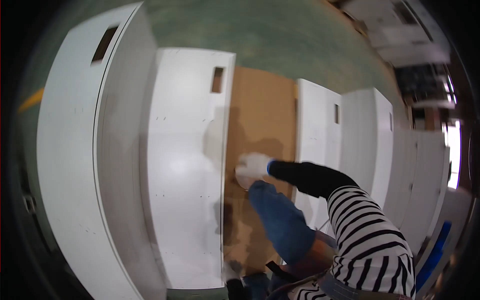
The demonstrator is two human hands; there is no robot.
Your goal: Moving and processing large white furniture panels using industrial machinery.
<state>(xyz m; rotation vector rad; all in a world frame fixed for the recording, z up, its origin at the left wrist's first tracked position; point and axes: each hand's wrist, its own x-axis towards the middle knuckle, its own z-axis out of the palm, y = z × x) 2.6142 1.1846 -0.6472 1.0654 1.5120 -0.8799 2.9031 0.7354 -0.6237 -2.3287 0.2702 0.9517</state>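
My right hand [254, 166], in a white glove with a blue cuff edge, is over the brown cardboard sheet [265, 105]. It is blurred and its fingers cannot be made out. Just beneath it shows a pale rounded shape, partly covered, at the end of my blue-jeaned leg [280, 215]. Low in view my left hand [231, 270], gloved in white too, is close to the near right corner of a white panel [185, 150]. Its fingers are too dim to read. The panel has a rectangular cutout near its far end and rows of small holes.
Left of the panel stands another long white cabinet piece [67, 145] with a cutout. More white panels [320, 130] stand along the cardboard's right side. Green floor [250, 25] lies beyond. Farther right are stacked white boards [420, 175] and a blue strip [434, 255].
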